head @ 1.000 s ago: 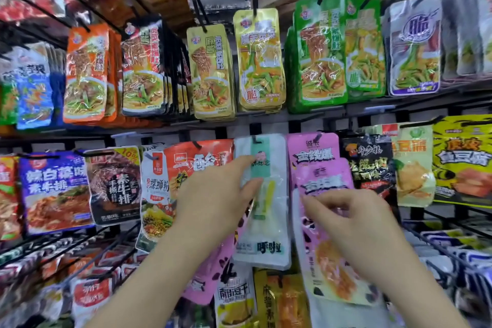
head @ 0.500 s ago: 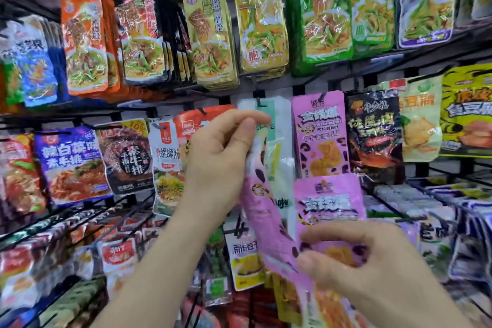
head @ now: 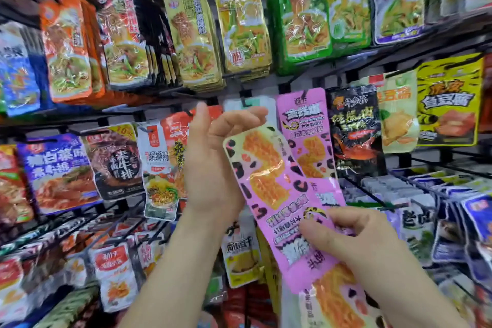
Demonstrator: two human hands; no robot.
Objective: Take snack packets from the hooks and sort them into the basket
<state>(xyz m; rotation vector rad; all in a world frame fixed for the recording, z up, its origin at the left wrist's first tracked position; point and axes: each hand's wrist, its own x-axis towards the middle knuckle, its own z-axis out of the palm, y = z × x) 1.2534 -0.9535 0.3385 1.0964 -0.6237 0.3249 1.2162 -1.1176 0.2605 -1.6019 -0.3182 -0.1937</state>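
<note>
Overall, the hook rack (head: 343, 74) carries rows of hanging packets (head: 239, 21). Off the hooks, the pink snack packet (head: 269, 189) lies slanted before it. The right hand (head: 351, 245) pinches its lower part, thumb on the face. The left hand (head: 210, 165) backs its upper end, fingers loosely curled, clamping nothing.

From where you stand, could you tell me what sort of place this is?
Probably a shop's snack aisle: black wire hooks carry stacked packets, like the green packets, and the right hand holds a pink packet.
</note>
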